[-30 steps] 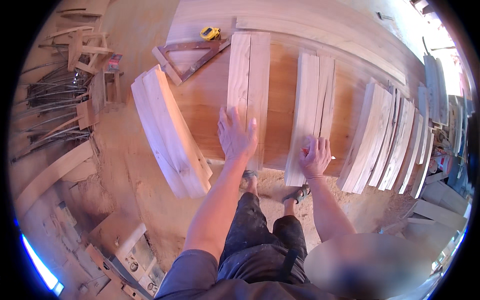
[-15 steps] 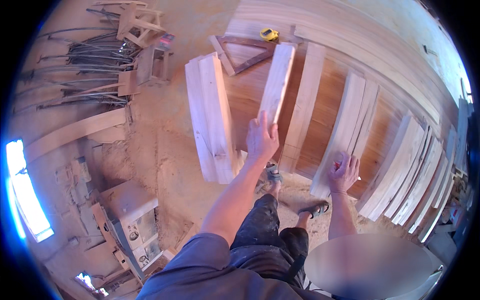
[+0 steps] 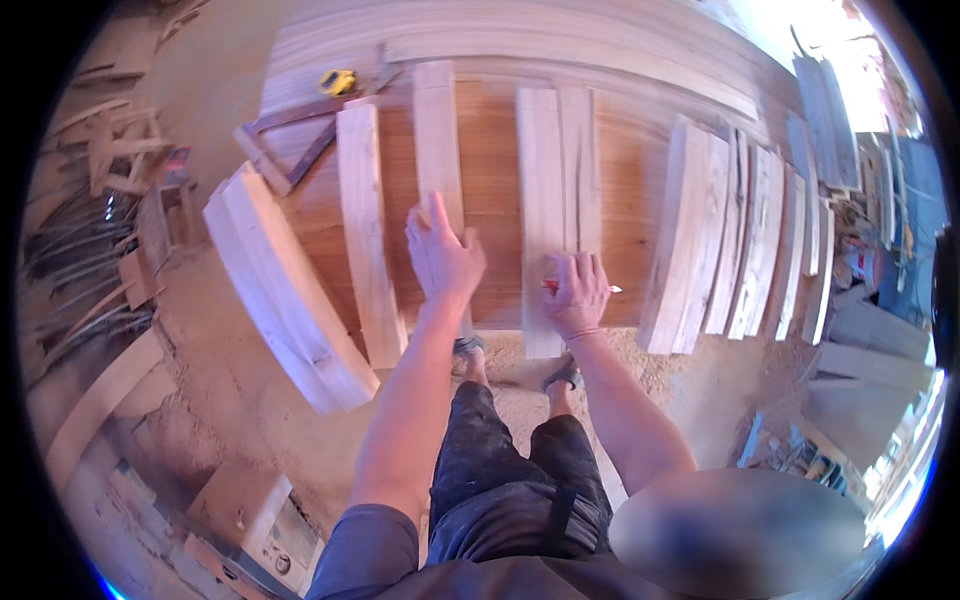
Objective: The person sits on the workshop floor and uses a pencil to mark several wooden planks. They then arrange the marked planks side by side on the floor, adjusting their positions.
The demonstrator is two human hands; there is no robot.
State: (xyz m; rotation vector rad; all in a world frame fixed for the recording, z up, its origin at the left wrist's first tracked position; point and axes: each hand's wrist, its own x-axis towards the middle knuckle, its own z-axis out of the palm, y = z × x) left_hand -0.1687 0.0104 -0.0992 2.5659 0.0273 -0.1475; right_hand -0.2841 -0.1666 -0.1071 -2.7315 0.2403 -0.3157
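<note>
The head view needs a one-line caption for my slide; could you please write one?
Left hand flat on a plank, right hand holding a pencil on the next plank, on a wooden worktable.

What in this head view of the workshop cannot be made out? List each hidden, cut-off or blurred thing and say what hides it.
- Part of the narrow plank: covered by the left hand.
- Red pencil: mostly hidden in the right hand; only its ends show.
- Feet: partly hidden by the knees.
- Lower right patch: blurred.
- Machine at lower left: cut off by the picture's rim.
- Yellow tape measure: too small for detail.
</note>
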